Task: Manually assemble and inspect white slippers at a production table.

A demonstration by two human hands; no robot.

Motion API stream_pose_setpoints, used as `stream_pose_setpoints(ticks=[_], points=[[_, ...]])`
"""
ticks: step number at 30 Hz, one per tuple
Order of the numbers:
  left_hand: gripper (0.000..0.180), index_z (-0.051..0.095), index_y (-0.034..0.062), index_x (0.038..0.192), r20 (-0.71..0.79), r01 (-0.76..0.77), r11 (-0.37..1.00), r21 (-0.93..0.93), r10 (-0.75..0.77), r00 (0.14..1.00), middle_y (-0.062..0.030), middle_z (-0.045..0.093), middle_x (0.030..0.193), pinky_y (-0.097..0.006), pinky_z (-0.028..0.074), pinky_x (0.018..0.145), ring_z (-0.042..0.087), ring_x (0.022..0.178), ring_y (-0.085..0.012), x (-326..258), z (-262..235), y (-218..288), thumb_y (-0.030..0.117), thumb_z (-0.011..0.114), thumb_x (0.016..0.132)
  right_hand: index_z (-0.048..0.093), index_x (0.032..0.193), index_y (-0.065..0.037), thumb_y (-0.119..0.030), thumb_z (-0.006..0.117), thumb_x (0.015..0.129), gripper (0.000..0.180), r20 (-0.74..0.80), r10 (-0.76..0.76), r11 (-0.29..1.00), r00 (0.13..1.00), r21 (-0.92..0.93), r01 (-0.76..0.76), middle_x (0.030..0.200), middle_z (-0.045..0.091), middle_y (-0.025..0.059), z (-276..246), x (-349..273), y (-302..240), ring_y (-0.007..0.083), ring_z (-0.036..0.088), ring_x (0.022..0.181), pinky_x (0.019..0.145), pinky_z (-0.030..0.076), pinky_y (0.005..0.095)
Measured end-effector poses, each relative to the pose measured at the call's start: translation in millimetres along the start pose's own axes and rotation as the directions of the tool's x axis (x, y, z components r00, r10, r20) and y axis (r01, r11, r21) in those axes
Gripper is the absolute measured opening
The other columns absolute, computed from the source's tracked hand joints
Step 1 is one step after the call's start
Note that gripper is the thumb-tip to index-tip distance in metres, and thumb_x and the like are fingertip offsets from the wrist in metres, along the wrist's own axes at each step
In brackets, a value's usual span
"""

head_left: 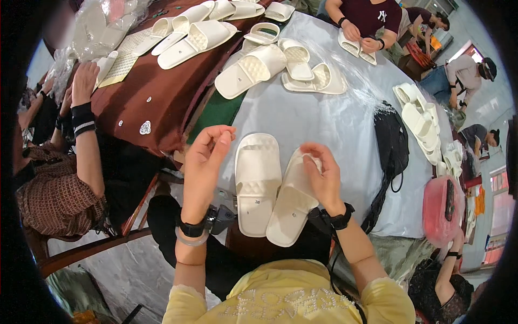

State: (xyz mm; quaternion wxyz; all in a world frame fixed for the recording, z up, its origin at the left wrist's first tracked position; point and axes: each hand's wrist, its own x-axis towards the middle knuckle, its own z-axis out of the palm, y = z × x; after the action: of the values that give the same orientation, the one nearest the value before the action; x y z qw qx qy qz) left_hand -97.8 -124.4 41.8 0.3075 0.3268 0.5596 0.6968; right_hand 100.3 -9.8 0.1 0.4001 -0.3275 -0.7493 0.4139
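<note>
A pair of white slide slippers lies in front of me at the near table edge, heels toward me. The left slipper (pixel 258 186) lies straight, and the right slipper (pixel 294 202) is angled beside it, the two touching near the straps. My left hand (pixel 205 162) is raised left of the pair, thumb and forefinger pinched together; anything between them is too small to make out. My right hand (pixel 325 175) is closed at the outer side of the right slipper, its curled fingers overlapping the strap and hiding part of it.
More white slippers (pixel 253 70) lie ahead, on the brown cloth (pixel 140 102) at left and along the right edge. A black bag (pixel 389 146) and pink case (pixel 443 208) are at right. Co-workers sit around; one across handles slippers (pixel 356 47).
</note>
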Motion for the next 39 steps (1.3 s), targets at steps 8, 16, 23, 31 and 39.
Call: stream_pose_setpoints(ticks=[8, 16, 23, 31, 39], points=[[0.028, 0.054, -0.0016, 0.108, 0.313, -0.087, 0.937, 0.34, -0.025, 0.949, -0.0087, 0.053, 0.109, -0.024, 0.037, 0.084, 0.05, 0.097, -0.0136, 8, -26, -10, 0.018, 0.054, 0.088, 0.059, 0.092, -0.002, 0.0, 0.058, 0.078, 0.014, 0.243, -0.036, 0.985, 0.969, -0.156, 0.076, 0.101, 0.056, 0.0126, -29, -57, -43, 0.0256, 0.056, 0.088, 0.078, 0.045, 0.033], [0.071, 0.035, 0.0029, 0.13, 0.605, -0.398, 0.632, 0.665, -0.143, 0.783, -0.0263, 0.03, 0.134, -0.039, 0.031, 0.099, 0.034, 0.122, -0.0385, 1, -31, -28, 0.033, 0.067, 0.074, 0.052, 0.115, -0.013, -0.015, 0.061, 0.079, 0.038, 0.545, -0.077, 0.895, 0.835, -0.331, 0.298, 0.118, 0.044, 0.0188, -11, -83, -42, 0.0366, 0.044, 0.107, 0.089, 0.04, 0.0398], [0.076, 0.032, -0.0006, 0.131, 0.786, -0.434, 0.75, 0.5, -0.182, 0.591, -0.0291, 0.024, 0.136, -0.04, 0.028, 0.102, 0.027, 0.126, -0.0408, -4, 5, -34, 0.031, 0.069, 0.073, 0.041, 0.125, -0.007, -0.03, 0.06, 0.08, 0.053, 0.628, 0.131, 0.909, 0.767, -0.384, 0.159, 0.105, 0.043, 0.0244, -16, -73, -16, 0.0406, 0.041, 0.102, 0.089, 0.034, 0.0456], [0.061, 0.037, 0.0067, 0.13, 0.699, -0.221, 0.889, 0.402, -0.142, 0.701, -0.0143, 0.028, 0.139, -0.038, 0.04, 0.092, 0.037, 0.122, -0.03, -12, 20, -6, 0.012, 0.065, 0.076, 0.04, 0.104, 0.003, -0.035, 0.057, 0.083, 0.046, 0.275, -0.095, 0.879, 0.957, -0.428, 0.211, 0.091, 0.039, 0.0229, -22, -88, -17, 0.0391, 0.04, 0.089, 0.078, 0.034, 0.0461], [0.046, 0.048, 0.005, 0.121, 0.645, -0.199, 0.884, 0.424, -0.141, 0.751, -0.0115, 0.046, 0.125, -0.033, 0.044, 0.084, 0.05, 0.108, -0.0238, -7, 13, -17, 0.007, 0.062, 0.077, 0.041, 0.115, 0.003, -0.039, 0.054, 0.082, 0.054, -0.096, -0.096, 0.743, 0.991, -0.669, 0.007, 0.086, 0.045, 0.0191, -191, -23, -28, 0.0313, 0.043, 0.082, 0.072, 0.035, 0.0414]])
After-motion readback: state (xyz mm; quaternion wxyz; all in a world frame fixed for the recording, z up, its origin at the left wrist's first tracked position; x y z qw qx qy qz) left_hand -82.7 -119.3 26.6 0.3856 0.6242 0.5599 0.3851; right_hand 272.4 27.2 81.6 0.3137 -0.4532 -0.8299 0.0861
